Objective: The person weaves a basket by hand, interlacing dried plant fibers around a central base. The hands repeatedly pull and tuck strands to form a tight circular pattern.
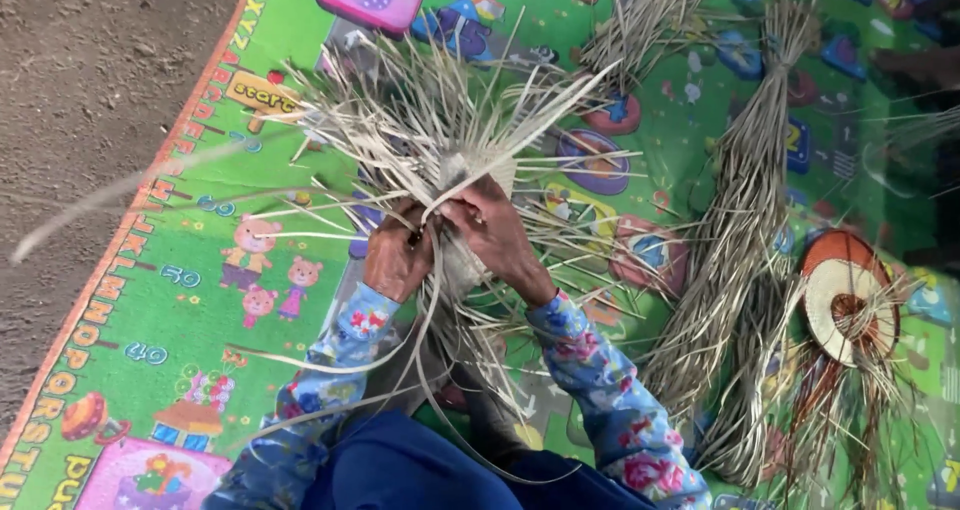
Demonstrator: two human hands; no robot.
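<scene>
A half-woven piece of pale dry straw (470, 175), with many loose strands fanning out in all directions, sits in front of me over a bright play mat (200, 300). My left hand (397, 255) grips the strands at the weave's lower left. My right hand (497, 232) pinches a strand against the woven core just beside it. The two hands nearly touch. Both arms wear blue floral sleeves.
A long bundle of dry straw (735, 230) lies to the right. Beyond it lies a round woven disc with an orange rim (850, 295) and loose strands. Another straw bunch (650, 15) lies at the top. Bare dirt ground (90, 90) borders the mat on the left.
</scene>
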